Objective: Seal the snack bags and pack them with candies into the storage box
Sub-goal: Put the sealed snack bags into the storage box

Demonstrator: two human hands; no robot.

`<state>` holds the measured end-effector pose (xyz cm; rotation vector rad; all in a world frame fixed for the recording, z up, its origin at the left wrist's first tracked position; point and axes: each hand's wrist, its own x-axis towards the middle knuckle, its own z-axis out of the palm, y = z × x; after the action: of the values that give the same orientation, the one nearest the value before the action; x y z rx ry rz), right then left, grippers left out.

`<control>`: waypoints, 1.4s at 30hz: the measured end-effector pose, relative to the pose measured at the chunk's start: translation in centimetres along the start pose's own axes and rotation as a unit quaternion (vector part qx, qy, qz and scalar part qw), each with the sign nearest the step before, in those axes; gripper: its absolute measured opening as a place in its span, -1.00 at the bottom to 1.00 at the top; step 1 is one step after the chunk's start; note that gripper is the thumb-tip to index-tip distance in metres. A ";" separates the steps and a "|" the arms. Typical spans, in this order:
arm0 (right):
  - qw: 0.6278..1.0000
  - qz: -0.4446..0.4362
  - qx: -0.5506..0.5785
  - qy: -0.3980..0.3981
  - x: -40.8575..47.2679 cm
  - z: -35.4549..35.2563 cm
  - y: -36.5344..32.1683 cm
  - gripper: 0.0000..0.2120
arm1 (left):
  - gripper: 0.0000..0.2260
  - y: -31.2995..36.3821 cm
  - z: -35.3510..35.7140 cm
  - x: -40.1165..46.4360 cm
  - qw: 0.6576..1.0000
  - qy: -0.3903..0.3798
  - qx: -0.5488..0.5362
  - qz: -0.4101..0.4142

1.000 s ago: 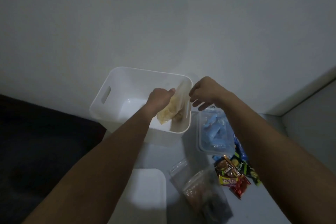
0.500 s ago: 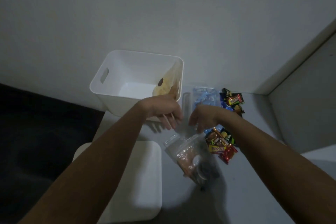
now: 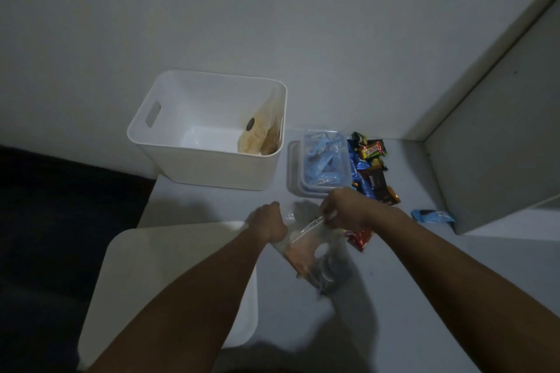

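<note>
Fingers of both the left hand [image 3: 268, 222] and right hand [image 3: 345, 209] pinched the clear snack bag [image 3: 318, 257] top; another bag [image 3: 260, 136] sat inside the white box [image 3: 206, 166].

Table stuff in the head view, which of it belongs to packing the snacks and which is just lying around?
Part of the job:
- clear snack bag, held by left hand and right hand
- white storage box
- snack bag inside it
- loose candies
- tub of blue candies

Lying about:
- white lid
- blue packet, possibly a snack
</note>
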<state>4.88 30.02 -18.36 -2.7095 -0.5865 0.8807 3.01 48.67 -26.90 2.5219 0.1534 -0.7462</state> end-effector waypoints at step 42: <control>0.901 0.032 0.373 0.218 3.5 -19.2 -14.8 -0.83 | -0.82 4.4 -28.7 -4.2 0.969 0.107 -0.224 0.012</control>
<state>14.61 43.01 0.03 -2.1007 -0.0328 0.3605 14.30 59.26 -1.94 2.1565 0.3269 -0.3744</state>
